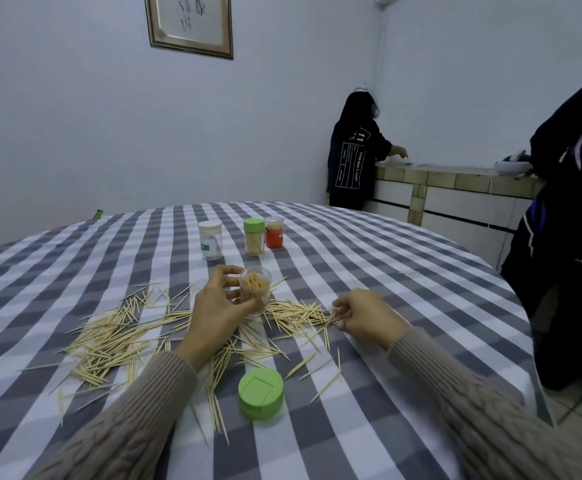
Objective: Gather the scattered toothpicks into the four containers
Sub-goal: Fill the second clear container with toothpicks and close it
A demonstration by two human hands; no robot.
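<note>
My left hand (pixel 218 304) grips a clear open container (pixel 255 289), tilted toward me and partly filled with toothpicks. My right hand (pixel 365 315) pinches a few toothpicks at the right end of the scattered toothpicks (pixel 116 337), which spread across the checked tablecloth (pixel 403 258). A loose green lid (pixel 261 393) lies near me between my forearms. Farther back stand three closed containers: a white-lidded one (pixel 210 240), a green-lidded one (pixel 254 236) full of toothpicks, and a red-labelled one (pixel 275 232).
The round table's edge curves away at the right. A person in dark clothes (pixel 357 154) stands at a tiled counter (pixel 455 188) in the back. Another person's dark jacket (pixel 573 237) is close at the right edge.
</note>
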